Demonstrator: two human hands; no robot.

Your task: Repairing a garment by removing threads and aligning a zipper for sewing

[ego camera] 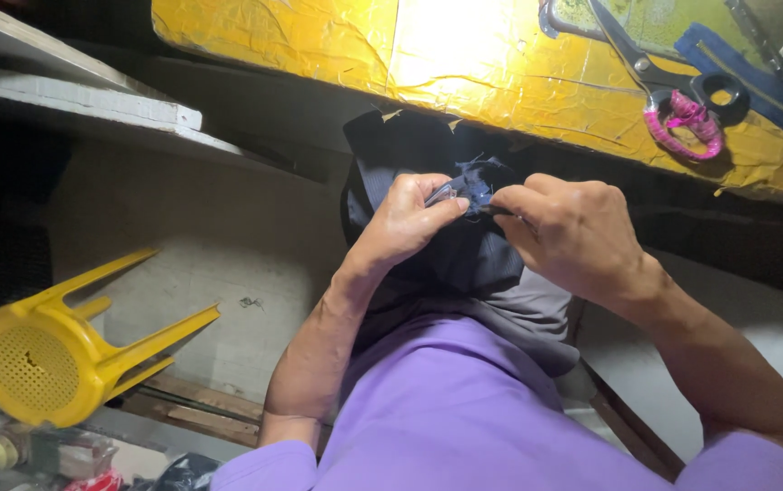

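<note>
While pinched between both hands, dark cloth: held just below the table edge, over the lap.

Left hand (407, 221): closed; thumb and fingers pinching a small silvery tool (442, 193) against the navy fabric (464, 245); exact kind of tool too small to tell.

Right hand (573, 232): closed; fingertips gripping a fold of the same fabric, just beside the left thumb; knuckles turned toward the camera.

Navy fabric: bunched at the fingertips, hanging down between the forearms; upper part lying against the shadowed table front; lower part draped over grey cloth (537, 314) on the lap.

Purple shirt (450, 409): filling the lower middle of the view, short sleeves at both elbows.

Yellow table (464, 64): directly above the hands; surface covered in wrinkled glossy yellow tape, brightly lit near the middle.

Scissors (673, 91): lying on the table to the upper right, well apart from the hands; one handle loop black, the other wrapped in pink thread; blades pointing away toward the far edge.

Blue strip (755, 91): lying beside the scissors on the table, running diagonally to the right.

Yellow plastic stool (55, 350): tipped on its side at lower left, legs pointing right, perforated seat facing the camera.

White shelves (73, 100): upper left, in shadow beneath.

Spools and clutter (9, 455): bottom left corner, blurred.
</note>
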